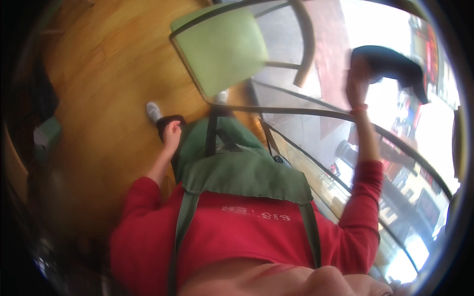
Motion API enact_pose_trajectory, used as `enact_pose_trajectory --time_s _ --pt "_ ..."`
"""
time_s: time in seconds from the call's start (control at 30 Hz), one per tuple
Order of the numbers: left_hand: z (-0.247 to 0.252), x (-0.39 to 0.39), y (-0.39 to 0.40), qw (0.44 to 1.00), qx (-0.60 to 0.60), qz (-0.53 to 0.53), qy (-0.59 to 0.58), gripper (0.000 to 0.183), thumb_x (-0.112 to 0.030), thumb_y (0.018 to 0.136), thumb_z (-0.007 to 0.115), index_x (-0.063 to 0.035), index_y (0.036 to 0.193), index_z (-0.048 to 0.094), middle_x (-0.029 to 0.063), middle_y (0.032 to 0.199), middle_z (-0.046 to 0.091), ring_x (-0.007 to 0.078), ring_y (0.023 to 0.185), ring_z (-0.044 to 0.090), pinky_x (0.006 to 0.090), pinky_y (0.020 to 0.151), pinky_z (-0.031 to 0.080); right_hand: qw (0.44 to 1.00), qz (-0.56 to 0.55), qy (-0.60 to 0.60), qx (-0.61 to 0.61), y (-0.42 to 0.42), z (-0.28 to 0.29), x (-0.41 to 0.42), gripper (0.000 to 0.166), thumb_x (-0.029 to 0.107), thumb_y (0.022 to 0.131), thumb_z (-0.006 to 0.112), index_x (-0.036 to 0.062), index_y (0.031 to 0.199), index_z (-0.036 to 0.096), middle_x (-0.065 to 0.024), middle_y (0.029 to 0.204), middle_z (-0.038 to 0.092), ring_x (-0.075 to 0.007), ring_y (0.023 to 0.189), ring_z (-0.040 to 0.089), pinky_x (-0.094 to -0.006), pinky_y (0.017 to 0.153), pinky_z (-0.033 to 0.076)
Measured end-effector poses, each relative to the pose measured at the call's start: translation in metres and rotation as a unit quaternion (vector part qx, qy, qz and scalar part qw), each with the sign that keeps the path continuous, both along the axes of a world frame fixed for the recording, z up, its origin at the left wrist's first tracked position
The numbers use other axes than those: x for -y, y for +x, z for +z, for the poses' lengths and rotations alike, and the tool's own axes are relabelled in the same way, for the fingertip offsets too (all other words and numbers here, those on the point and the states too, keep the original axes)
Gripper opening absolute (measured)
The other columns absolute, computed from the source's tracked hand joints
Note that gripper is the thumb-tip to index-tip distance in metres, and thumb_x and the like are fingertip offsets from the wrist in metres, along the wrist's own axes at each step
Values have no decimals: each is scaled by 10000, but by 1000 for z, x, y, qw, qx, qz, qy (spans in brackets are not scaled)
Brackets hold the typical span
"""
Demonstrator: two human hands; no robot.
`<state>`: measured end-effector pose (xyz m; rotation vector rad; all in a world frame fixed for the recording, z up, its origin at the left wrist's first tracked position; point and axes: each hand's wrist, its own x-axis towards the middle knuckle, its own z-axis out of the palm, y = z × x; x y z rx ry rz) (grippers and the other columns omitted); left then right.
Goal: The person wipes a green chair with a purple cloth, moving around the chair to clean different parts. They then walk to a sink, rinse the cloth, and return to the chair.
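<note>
My right hand (357, 83) is raised at the upper right, in front of bright glass, and grips a dark, soft-looking item (389, 63), probably a cloth. The item is blurred and its far end droops. Whether it touches the glass cannot be told. My left hand (172, 135) hangs low beside my leg, fingers loosely curled, with nothing seen in it. I wear a green apron (244, 174) over a red long-sleeved top (229, 229).
A chair with a pale green seat (222, 51) and a curved wooden backrest (307, 40) stands ahead of my feet. Dark framing (314, 112) crosses the glass on the right. Wooden flooring (100, 111) extends left, where a pale green block-like object (50, 131) stands.
</note>
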<state>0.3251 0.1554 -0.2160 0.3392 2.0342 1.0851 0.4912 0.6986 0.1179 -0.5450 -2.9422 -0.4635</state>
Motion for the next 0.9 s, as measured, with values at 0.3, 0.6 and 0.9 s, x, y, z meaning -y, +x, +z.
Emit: enact_pose_trajectory --time_s 0.3,0.6,0.9 --pt "80 50 34 899 204 385 -47 233 -70 848 498 -56 1077 540 21 865 530 89 743 512 220 668 434 857 50 -436 269 -132 -339 173 356 60 800 458 15 1153 457 -207 1157 495 -346 1051 497 -376 889 412" --pt "94 142 24 762 280 546 207 233 -92 883 465 -31 1102 517 78 930 585 151 775 585 259 683 486 447 -146 -867 165 -302 -199 347 348 183 887 415 -24 1152 502 -113 1025 580 -176 906 566 -257 768 462" --pt "188 394 -110 582 162 674 426 317 -162 888 479 -60 1187 459 86 1136 530 204 992 543 339 851 455 59 -17 -963 264 -427 -131 690 509 331 860 394 -2 1244 387 -109 1165 481 -226 1082 455 -349 915 358"
